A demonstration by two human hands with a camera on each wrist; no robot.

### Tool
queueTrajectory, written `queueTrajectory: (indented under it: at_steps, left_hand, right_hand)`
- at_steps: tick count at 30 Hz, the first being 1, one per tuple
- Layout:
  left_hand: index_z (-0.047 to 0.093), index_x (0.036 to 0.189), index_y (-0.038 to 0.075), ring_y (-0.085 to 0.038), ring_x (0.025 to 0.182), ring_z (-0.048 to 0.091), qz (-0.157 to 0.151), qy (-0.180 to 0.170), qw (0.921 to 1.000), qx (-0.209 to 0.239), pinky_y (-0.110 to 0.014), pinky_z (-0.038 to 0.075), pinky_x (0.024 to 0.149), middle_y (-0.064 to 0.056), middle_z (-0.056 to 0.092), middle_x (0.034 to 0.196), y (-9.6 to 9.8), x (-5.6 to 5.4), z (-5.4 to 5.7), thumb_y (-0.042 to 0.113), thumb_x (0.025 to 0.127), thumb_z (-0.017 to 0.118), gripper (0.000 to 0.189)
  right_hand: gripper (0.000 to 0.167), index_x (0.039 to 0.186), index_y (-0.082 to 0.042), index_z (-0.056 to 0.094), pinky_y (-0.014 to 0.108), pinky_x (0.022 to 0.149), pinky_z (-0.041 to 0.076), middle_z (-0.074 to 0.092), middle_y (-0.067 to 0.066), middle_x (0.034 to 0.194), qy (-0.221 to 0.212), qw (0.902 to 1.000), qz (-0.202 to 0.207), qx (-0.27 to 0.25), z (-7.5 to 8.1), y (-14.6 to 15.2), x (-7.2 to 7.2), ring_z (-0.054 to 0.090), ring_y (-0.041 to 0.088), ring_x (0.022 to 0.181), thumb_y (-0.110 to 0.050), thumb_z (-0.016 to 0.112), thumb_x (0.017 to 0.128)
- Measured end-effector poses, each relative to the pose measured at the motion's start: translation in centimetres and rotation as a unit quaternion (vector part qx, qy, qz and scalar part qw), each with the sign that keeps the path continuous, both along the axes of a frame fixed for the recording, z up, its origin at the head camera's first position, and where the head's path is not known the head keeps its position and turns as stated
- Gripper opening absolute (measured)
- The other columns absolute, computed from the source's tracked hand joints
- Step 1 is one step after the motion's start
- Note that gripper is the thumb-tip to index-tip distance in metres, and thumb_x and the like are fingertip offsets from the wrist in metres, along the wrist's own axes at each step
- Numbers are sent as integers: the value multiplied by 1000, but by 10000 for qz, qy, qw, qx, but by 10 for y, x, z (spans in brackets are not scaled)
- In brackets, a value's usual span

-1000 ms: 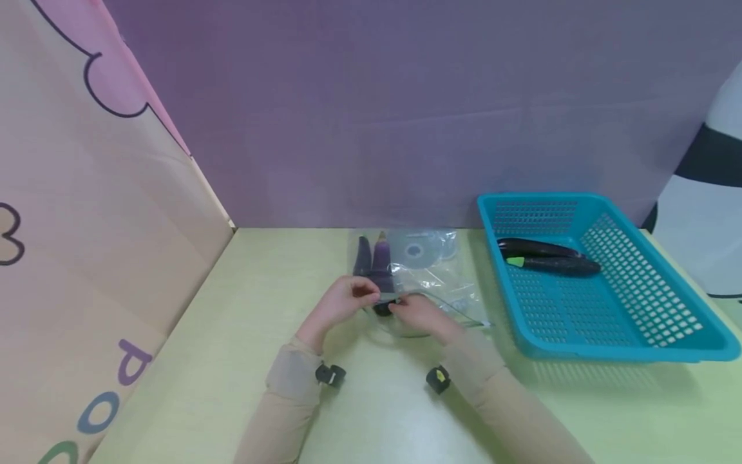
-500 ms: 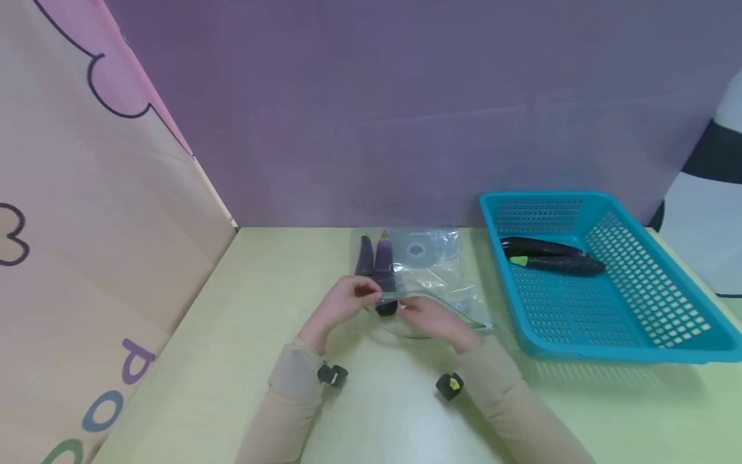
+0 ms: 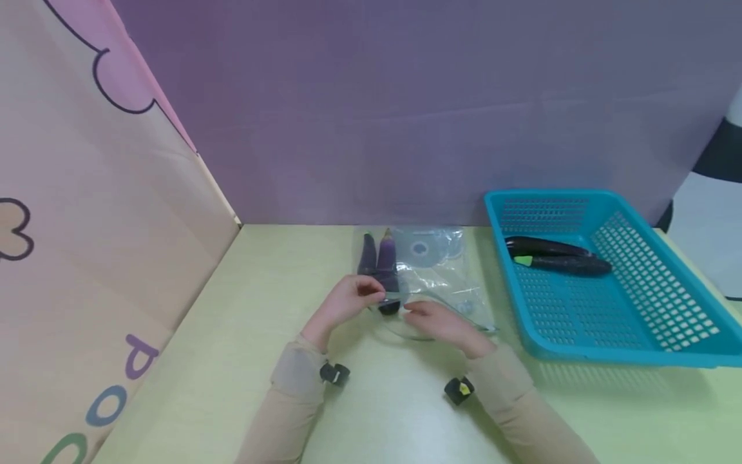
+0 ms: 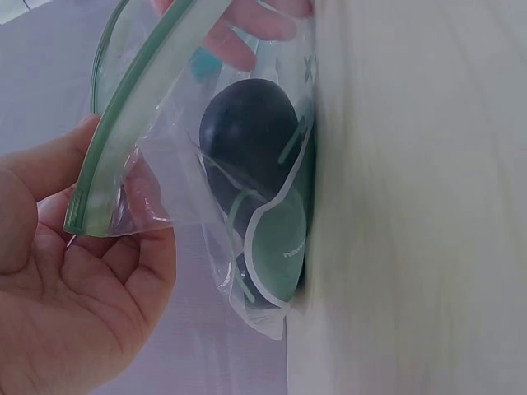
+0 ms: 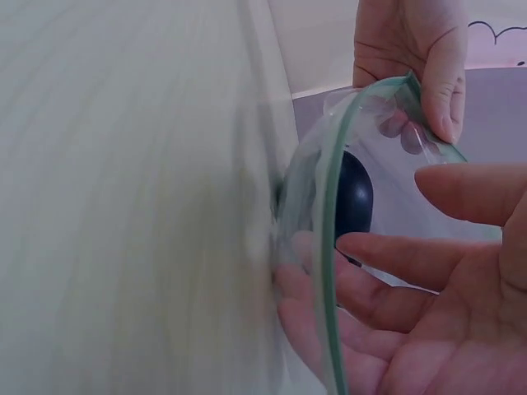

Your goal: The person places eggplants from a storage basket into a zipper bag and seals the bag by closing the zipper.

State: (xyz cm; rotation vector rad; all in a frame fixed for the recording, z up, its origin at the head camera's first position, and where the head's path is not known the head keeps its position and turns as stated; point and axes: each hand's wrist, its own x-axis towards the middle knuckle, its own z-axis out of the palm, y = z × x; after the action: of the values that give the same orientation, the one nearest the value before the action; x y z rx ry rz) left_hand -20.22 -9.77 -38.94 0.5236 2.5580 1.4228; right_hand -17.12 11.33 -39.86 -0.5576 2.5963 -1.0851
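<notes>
- Read clock directions on the head view, with twelve o'clock pointing away from you.
- Your left hand (image 3: 342, 303) pinches the green-edged mouth of the clear bag (image 3: 435, 277) between thumb and forefinger, near one corner.
- Your right hand (image 3: 439, 322) is at the four o'clock side of the bag mouth; thumb and fingers stand apart. Some of its fingers show through the plastic in the right wrist view; whether they are inside or outside the bag, you cannot tell.
- The clear bag lies between and beyond your hands, toward twelve o'clock, mouth gaping toward you at six.
- Two bagged eggplants (image 3: 387, 258) lie side by side at the bag's nine o'clock side, stem ends toward twelve. One rounded dark end faces the mouth.
- A green printed patch (image 4: 280, 239) with a white border shows on the bag in the left wrist view.
- The blue basket (image 3: 574, 356) stands at three o'clock from the bag, just beside it.
- Two loose eggplants (image 3: 570, 265) lie in the basket, toward its ten o'clock side, touching or nearly so.
- The pale table (image 3: 382, 412) supports bag and basket.
- At twelve, the purple backdrop (image 3: 406, 116) rises behind the table.
</notes>
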Motion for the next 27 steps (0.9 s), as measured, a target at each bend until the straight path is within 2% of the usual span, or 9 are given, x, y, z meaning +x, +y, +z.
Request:
queueTrajectory:
  at_steps: [4,10,16,20,27]
  left_hand:
    - [67,100,1,-19,90,62,-6,0,10000,-19,-27,52,80,-9,69,97,1,1,2,10,87,65,16]
    - [67,100,1,-19,89,62,0,36,10000,-43,-26,52,80,-10,69,98,0,0,3,11,87,65,16]
    - [68,99,1,-17,88,62,-43,32,10000,-35,-22,51,77,-10,69,97,-2,-2,0,11,88,65,15]
    - [68,100,1,-17,88,62,-42,20,10000,-25,-22,51,77,-11,69,97,-2,-1,1,11,88,65,16]
    - [67,99,0,-18,87,62,-7,-17,10000,55,-25,52,77,-11,69,96,0,1,4,9,87,65,15]
  right_hand:
    - [41,127,6,52,53,103,39,54,24,130,-63,9998,100,-175,1,4,1,49,41,122,-22,44,99]
    - [41,122,8,56,50,98,45,59,25,123,-107,9988,273,-385,6,6,2,55,40,115,-23,44,99]
    - [40,117,5,60,48,92,48,63,21,116,-74,9996,272,-79,17,8,7,59,35,107,-26,45,99]
    - [42,119,4,59,49,94,47,62,21,119,-153,9996,227,97,25,10,12,58,36,111,-29,45,99]
    - [44,121,3,59,49,94,47,62,20,120,-187,9993,301,118,34,12,17,58,36,111,-32,45,99]
